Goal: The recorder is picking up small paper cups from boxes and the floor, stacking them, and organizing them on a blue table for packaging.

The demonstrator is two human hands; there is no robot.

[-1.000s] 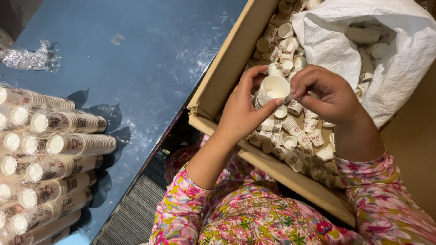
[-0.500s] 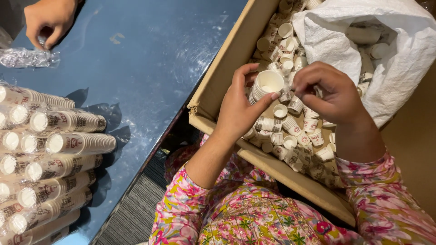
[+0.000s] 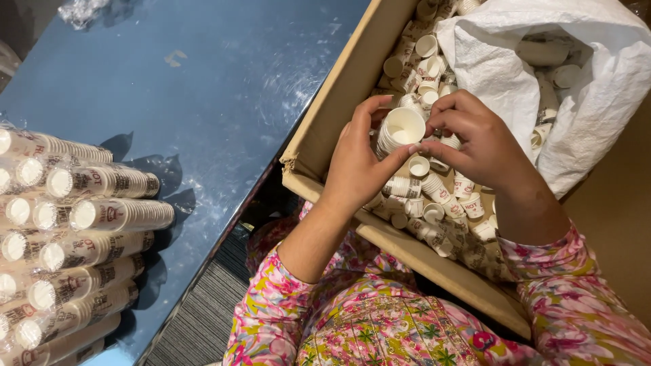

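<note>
Head view, left to right. Far left on the dark blue glossy table (image 3: 224,88): wrapped sleeves of nested white printed paper cups (image 3: 81,224), lying on their sides in clear film, open ends facing left. They lie close to the table's near edge, so a knock could roll the front ones off, though nothing is touching them now. Crumpled clear plastic wrap (image 3: 85,10) at the table's far edge.

Centre: left hand (image 3: 356,163) cups a short nested stack of small white paper cups (image 3: 400,130), thumb and fingers curled round its side, held just above the loose cups. Right hand (image 3: 475,139) closes on the same stack from the other side, fingertips pinched at its lower edge. Both hands are gripping it, neither open.

Risks, my read:
- thin paper walls, so a tight squeeze can dent the rim or jam the cups together
- stack held by the sides only, so bottom cups can slip out and drop back among the loose ones
- a cup going in crooked would skew the stack

Containers: open brown cardboard box (image 3: 319,142), butted against the table edge, holds a loose jumble of small white paper cups (image 3: 434,203), some upright, some tipped, some already nested in short runs. Right of that, a white woven plastic sack (image 3: 515,74) slumps in the box, mouth open, more cups visible inside.
</note>
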